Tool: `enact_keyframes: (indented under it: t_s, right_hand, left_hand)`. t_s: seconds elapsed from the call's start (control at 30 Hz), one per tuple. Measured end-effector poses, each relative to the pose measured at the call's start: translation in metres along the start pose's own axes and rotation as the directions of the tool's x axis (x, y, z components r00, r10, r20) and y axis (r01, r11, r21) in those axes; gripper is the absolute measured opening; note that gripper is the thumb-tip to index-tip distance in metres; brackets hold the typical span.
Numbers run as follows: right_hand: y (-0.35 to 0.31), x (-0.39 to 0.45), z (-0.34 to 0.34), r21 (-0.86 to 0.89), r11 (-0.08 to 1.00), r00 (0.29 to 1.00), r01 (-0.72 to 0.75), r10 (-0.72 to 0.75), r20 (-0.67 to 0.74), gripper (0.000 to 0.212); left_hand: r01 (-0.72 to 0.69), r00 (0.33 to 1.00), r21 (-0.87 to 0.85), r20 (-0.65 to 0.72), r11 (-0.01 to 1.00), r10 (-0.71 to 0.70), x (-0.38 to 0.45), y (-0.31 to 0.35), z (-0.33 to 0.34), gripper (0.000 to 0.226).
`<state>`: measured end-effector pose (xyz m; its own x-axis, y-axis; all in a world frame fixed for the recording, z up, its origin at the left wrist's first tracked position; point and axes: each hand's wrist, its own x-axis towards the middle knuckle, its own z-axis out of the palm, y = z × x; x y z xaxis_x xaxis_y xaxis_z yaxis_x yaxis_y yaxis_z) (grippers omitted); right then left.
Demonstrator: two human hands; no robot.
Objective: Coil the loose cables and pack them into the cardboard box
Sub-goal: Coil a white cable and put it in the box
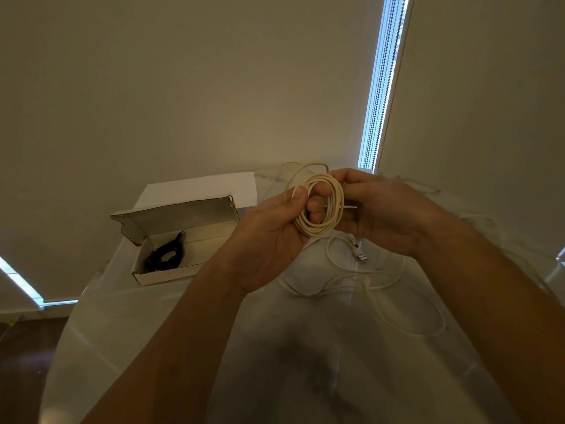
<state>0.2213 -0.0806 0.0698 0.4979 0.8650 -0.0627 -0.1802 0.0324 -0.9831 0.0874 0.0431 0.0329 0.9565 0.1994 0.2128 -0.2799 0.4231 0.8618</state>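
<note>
Coiling now: my left hand (275,228) pinches the cream coil (319,206), my right hand (376,209) grips its far side. Next, secure the tail, then drop it into the cardboard box (171,240) left of my fingers, beside the black cable (166,255).

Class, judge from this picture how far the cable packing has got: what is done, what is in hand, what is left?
Done: a coiled black cable already lies in the open cardboard box. In hand: the left hand and right hand both grip a cream cable coil, not yet boxed. Left: a loose white cable with a USB plug sprawls on the table, uncoiled.
</note>
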Motion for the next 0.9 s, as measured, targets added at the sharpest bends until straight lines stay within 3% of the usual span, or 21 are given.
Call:
enact_keyframes:
  t_s: [0.13, 0.27, 0.37, 0.53, 0.7, 0.9]
  right_hand:
    - [0.0, 0.002, -0.003, -0.019, 1.0, 1.0, -0.006, 0.006, 0.014, 0.033]
    - [0.0, 0.002, -0.006, -0.07, 0.998, 0.999, -0.004, 0.007, 0.04, 0.018]
    - [-0.003, 0.002, -0.007, -0.084, 0.996, 0.999, 0.01, -0.007, 0.041, 0.013]
    - [-0.002, 0.002, -0.007, -0.079, 0.997, 0.999, 0.013, -0.011, 0.031, 0.013]
    - [-0.002, 0.004, -0.008, -0.071, 0.997, 1.0, 0.009, -0.008, 0.016, 0.014]
    - [0.0, 0.005, -0.007, -0.055, 0.998, 1.0, -0.019, 0.019, -0.003, 0.024]
  left_hand:
    - [0.001, 0.999, 0.059, -0.04, 0.998, 0.002, 0.0, 0.001, -0.005, 0.03]
    - [-0.004, 0.997, 0.177, -0.078, 0.984, 0.018, 0.0, 0.001, 0.0, 0.03]
    - [-0.007, 0.99, 0.328, -0.132, 0.945, 0.053, 0.0, 0.001, 0.004, 0.031]
    - [-0.028, 0.977, 0.437, -0.177, 0.899, 0.117, -0.001, -0.004, 0.006, 0.033]
    - [0.024, 0.926, 0.707, -0.283, 0.706, 0.251, 0.003, -0.012, 0.0, 0.045]
    - [0.04, 0.878, 0.803, -0.312, 0.594, 0.363, 0.004, -0.014, 0.005, 0.041]
